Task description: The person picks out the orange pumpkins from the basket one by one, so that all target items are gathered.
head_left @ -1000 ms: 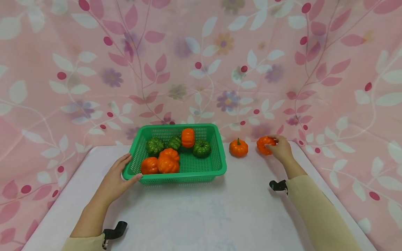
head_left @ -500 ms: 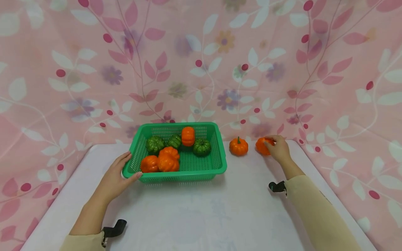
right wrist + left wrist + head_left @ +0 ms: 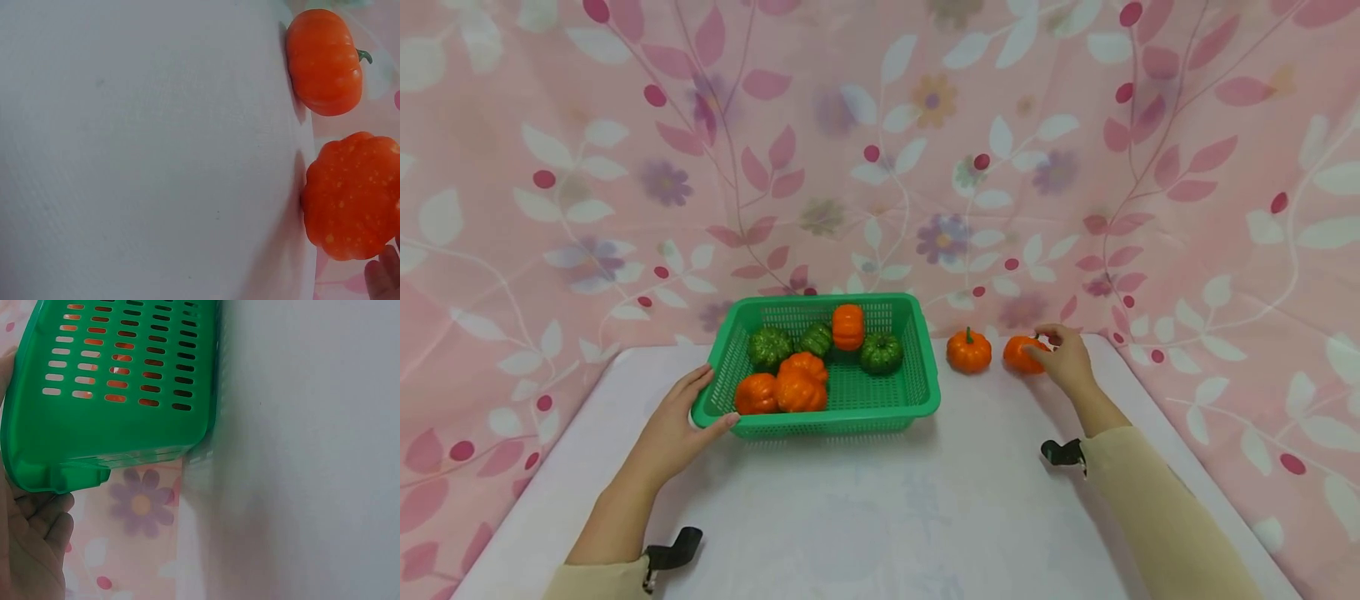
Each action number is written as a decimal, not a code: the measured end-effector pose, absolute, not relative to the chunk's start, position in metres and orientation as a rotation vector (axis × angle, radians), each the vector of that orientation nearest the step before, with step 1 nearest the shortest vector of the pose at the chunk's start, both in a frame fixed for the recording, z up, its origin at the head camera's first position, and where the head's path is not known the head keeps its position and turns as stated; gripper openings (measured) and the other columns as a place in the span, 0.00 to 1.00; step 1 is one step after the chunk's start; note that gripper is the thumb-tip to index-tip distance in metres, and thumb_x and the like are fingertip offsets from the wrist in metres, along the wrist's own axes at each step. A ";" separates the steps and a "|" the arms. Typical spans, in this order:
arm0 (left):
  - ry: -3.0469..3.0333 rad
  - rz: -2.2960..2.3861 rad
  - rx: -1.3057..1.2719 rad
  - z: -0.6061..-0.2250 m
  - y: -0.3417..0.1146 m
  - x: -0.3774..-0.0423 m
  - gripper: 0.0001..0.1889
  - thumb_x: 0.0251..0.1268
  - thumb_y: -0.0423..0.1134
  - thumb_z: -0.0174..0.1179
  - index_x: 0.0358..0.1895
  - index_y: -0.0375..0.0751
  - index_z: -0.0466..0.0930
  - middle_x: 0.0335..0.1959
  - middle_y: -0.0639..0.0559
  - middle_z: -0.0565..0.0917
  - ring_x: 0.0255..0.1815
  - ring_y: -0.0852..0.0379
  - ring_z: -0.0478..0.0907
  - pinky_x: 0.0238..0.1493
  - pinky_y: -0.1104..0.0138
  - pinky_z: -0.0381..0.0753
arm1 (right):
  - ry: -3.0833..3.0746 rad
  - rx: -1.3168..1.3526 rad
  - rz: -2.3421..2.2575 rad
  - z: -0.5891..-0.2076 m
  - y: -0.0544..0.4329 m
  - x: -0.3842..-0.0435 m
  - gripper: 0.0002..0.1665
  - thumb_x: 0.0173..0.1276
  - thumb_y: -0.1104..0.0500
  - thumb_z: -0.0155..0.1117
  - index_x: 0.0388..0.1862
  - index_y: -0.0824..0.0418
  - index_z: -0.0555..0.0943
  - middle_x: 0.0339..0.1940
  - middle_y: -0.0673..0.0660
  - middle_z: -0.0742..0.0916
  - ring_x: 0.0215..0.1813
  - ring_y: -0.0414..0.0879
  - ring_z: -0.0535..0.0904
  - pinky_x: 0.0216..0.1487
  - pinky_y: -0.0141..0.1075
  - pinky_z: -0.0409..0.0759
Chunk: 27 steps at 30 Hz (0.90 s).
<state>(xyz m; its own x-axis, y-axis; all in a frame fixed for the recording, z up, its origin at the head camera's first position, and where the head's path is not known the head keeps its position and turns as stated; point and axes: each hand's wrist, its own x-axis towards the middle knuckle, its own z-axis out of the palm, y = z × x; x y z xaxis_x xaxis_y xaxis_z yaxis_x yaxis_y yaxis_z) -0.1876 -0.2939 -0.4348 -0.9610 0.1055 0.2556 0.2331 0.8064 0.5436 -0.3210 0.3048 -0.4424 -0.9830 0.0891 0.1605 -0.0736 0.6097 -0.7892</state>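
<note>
My left hand (image 3: 672,435) holds the near left corner of a green plastic basket (image 3: 850,414), the thumb lying on its front rim. In the left wrist view, curled fingers (image 3: 53,528) sit just under the basket's rim. Inside the basket lie several small orange pumpkins (image 3: 801,390) and 3 green pumpkins (image 3: 882,354). At the back right, my right hand (image 3: 1070,365) pinches an orange pumpkin (image 3: 1019,356), thumb across its front. That pumpkin leans, its spotted side facing the right wrist camera, with fingertips (image 3: 382,278) at its edge.
Another orange pumpkin (image 3: 968,352) with a green stem stands upright between the basket and my right hand. The white-covered table (image 3: 880,508) ends at a pink floral cloth (image 3: 880,200) that hangs behind and at both sides.
The orange pumpkin at my right hand has shifted a little to the left and turned, so that its stem now shows. My left hand and the basket have stayed put.
</note>
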 end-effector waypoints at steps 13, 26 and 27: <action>-2.778 -0.875 -0.252 -0.438 -0.295 -0.188 0.48 0.63 0.59 0.66 0.76 0.31 0.58 0.78 0.39 0.57 0.75 0.31 0.56 0.65 0.32 0.61 | -3.015 -0.165 1.348 -0.439 0.306 -0.313 0.53 0.66 0.37 0.67 0.77 0.67 0.59 0.74 0.74 0.63 0.71 0.70 0.61 0.71 0.62 0.64; -2.785 -0.871 -0.232 -0.436 -0.292 -0.187 0.48 0.63 0.59 0.66 0.76 0.31 0.58 0.78 0.38 0.57 0.74 0.31 0.56 0.65 0.31 0.61 | -2.876 -0.094 1.386 -0.451 0.301 -0.327 0.50 0.68 0.50 0.69 0.79 0.67 0.56 0.74 0.71 0.66 0.69 0.67 0.64 0.71 0.57 0.67; -2.787 -0.873 -0.231 -0.436 -0.292 -0.187 0.48 0.63 0.59 0.66 0.76 0.31 0.58 0.78 0.38 0.57 0.74 0.31 0.56 0.65 0.31 0.61 | -2.858 -0.095 1.386 -0.453 0.301 -0.329 0.50 0.68 0.51 0.70 0.78 0.68 0.56 0.74 0.71 0.66 0.69 0.66 0.65 0.71 0.57 0.67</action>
